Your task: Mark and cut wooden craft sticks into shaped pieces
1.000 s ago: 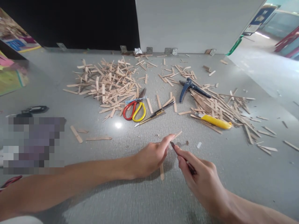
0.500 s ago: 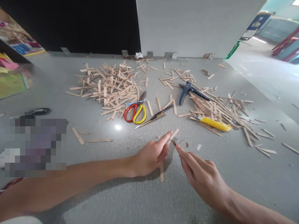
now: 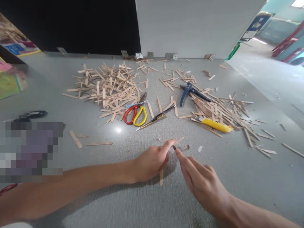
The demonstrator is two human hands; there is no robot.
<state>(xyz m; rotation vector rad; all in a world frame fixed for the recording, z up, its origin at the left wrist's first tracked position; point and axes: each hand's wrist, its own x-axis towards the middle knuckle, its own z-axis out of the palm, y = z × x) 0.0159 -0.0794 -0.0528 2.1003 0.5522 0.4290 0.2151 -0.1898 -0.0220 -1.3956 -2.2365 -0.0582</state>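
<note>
My left hand [image 3: 153, 161] is closed around a thin wooden stick [image 3: 180, 140], whose tip sticks out past the fingers to the upper right. Close beside it, my right hand [image 3: 199, 177] pinches a small dark pointed tool [image 3: 174, 147], its tip at the left fingertips; most of the tool is hidden in the hand. Below my left hand another wooden stick [image 3: 161, 178] lies on the grey surface, partly covered.
Beyond the hands lie red-and-yellow scissors [image 3: 135, 114], a black pen-like tool [image 3: 156, 117], blue pliers [image 3: 190, 91] and a yellow cutter [image 3: 216, 125]. Stick piles spread left [image 3: 109, 88] and right [image 3: 220, 110]. An upright panel [image 3: 190, 28] stands behind.
The stick in my left hand has tipped lower and shows less of its length. Both hands have shifted slightly, staying close together. The whole view has moved a little.
</note>
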